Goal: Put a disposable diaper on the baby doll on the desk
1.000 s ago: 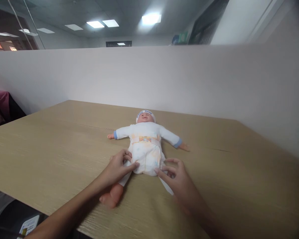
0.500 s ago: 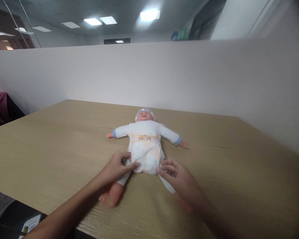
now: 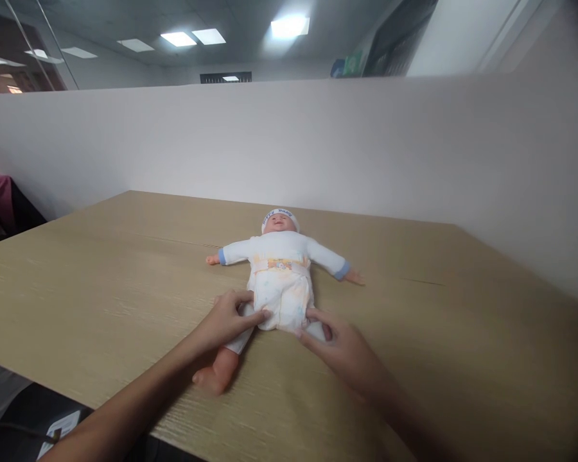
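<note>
A baby doll lies on its back with arms spread, wearing a white outfit with blue cuffs and a lettered cap. Around its waist and hips is a white diaper with a printed orange band. My left hand grips the diaper's leg edge, thumb on the front and fingers at the hip. At the other leg opening, my right hand is curled over the top of the leg, thumb and forefinger on the diaper's edge. That hand hides the doll's lower leg and foot on the right.
The wooden table stands against a white partition wall. Beyond the table's left end is something dark and pink. A black item with a white label and a cable lies below the near left edge.
My right hand has shifted slightly left and down along the diaper's leg edge, now covering the doll's right-side foot. My left hand keeps its place on the diaper.
</note>
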`<state>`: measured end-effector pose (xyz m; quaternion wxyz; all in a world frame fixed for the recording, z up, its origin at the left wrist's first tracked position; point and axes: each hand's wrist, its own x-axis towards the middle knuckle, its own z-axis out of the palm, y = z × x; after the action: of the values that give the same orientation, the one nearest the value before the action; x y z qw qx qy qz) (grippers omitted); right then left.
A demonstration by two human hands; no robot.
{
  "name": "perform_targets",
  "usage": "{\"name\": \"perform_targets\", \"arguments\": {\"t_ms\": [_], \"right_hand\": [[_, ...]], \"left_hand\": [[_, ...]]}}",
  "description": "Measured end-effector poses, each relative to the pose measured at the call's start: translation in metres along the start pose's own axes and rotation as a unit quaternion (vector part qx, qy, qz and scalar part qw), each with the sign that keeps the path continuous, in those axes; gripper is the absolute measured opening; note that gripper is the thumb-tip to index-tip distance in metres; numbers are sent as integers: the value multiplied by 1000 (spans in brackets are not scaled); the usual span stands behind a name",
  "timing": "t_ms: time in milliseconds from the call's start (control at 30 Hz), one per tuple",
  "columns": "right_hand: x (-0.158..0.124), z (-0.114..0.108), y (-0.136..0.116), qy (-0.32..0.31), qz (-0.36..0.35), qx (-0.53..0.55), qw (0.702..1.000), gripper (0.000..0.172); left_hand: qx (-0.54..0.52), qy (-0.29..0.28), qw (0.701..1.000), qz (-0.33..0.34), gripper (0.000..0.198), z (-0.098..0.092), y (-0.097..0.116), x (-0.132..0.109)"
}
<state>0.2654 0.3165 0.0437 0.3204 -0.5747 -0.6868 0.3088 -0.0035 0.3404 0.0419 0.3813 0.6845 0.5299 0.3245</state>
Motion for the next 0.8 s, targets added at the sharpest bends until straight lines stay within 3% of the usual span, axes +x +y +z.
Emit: {"name": "perform_targets", "arguments": {"t_ms": [267, 533, 800], "right_hand": [[18, 13, 3, 34, -48, 2, 998, 41], [27, 7, 5, -45, -4, 149, 988, 37], [27, -3, 7, -87, 13, 159, 983, 39]], "left_hand": [[-98, -59, 993, -26, 44, 0, 2, 2], [-214, -130, 966, -71, 41, -5, 6, 5], [-132, -110, 985, -5, 37, -11, -3, 13]]}}
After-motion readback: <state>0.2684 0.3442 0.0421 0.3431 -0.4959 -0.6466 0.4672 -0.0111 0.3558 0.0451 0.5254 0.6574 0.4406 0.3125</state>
